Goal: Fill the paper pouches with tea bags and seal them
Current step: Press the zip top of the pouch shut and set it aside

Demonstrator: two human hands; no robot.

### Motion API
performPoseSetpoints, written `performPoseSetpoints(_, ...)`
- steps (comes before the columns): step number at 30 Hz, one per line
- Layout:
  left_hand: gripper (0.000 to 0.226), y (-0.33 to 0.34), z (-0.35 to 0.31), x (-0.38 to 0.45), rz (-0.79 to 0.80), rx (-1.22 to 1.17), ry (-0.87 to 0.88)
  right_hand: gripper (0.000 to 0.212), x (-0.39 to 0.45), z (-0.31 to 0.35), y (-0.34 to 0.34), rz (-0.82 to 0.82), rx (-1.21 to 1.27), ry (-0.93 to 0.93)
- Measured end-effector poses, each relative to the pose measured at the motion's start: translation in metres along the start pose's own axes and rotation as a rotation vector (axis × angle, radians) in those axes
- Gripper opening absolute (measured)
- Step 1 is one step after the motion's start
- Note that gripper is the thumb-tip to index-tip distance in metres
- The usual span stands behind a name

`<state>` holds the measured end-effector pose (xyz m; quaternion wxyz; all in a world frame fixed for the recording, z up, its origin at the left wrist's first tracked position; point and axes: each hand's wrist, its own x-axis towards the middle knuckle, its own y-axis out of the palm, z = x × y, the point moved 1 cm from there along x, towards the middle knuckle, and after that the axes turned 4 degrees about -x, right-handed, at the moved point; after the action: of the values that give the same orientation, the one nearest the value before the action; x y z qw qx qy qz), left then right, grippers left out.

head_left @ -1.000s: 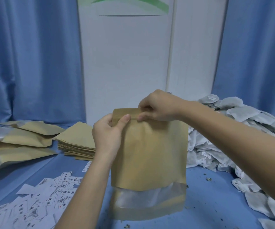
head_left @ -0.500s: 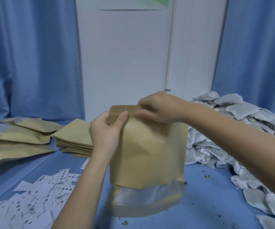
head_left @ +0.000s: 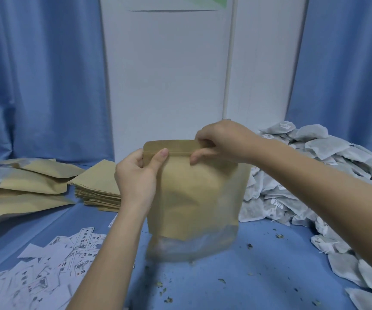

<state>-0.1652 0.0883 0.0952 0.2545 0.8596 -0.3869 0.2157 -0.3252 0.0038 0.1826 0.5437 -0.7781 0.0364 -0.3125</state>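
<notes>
Looks like a small hand-packing station, improvised rather than industrial. Blue cloth-covered table (head_left: 270, 276) scattered with loose tea crumbs, backed by blue curtains (head_left: 42, 81) and a white panel (head_left: 167, 74). Heap of tea bags (head_left: 328, 166) at right, stack of flat kraft pouches (head_left: 98, 186) and filled pouches (head_left: 22, 182) at left, printed paper labels (head_left: 46, 269) strewn near left.

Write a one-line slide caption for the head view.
Both hands, left hand and right hand, pinch the top strip of an upright kraft pouch beside a tea bag pile.
</notes>
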Motion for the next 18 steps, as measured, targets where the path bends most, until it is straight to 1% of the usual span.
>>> performPoseSetpoints(1,0.050,-0.001,0.001,0.001,0.002,-0.023,-0.004,0.055,-0.001,-0.003,0.001,-0.019,-0.024,0.011)
performPoseSetpoints(5,0.047,-0.001,0.003,0.000,0.023,-0.048,-0.016,0.059,-0.007,-0.010,0.007,-0.073,-0.135,0.030)
performPoseSetpoints(8,0.050,-0.008,0.004,0.002,-0.017,-0.061,-0.009,0.062,-0.013,-0.019,0.005,-0.092,-0.177,0.060)
performPoseSetpoints(10,0.056,-0.016,0.006,0.003,-0.034,-0.085,-0.018,0.062,-0.020,-0.026,0.006,-0.076,-0.143,0.109)
performPoseSetpoints(12,0.063,-0.019,0.005,0.003,-0.029,-0.075,-0.016,0.062,-0.024,-0.029,0.014,-0.073,-0.068,0.121)
performPoseSetpoints(15,0.061,-0.019,0.007,0.003,-0.034,-0.084,-0.029,0.063,-0.023,-0.028,0.012,-0.090,-0.002,0.109)
performPoseSetpoints(18,0.058,-0.018,0.011,0.002,-0.032,-0.121,-0.012,0.055,-0.017,-0.023,0.004,-0.085,-0.070,0.093)
